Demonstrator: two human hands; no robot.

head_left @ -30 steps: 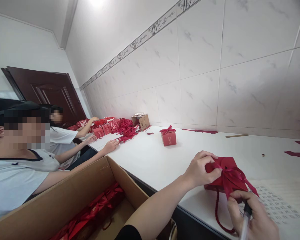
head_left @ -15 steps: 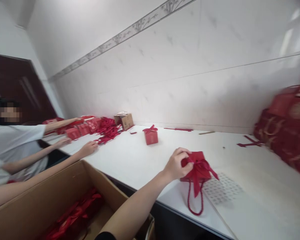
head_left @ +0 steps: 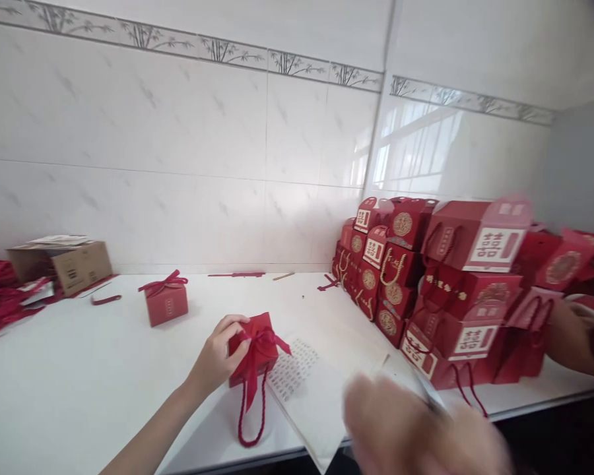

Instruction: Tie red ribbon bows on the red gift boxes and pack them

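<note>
My left hand grips the near left corner of a small red gift box with a red ribbon bow; its red cord handle hangs over the white table's front edge. My right hand is low in the foreground, badly smeared by motion, with a thin pale pen-like thing sticking out of it. Between the hands lies a white sheet printed with rows of small stickers, beside the box.
A second ribboned red box stands further back on the white table. A tall stack of red gift boxes fills the right corner. A brown carton and red ribbons lie at the left. Another person's arm reaches in at the right.
The view has swung right: the people and the big carton at the left are gone and the stack of red boxes has come in. My right hand has come off the bow.
</note>
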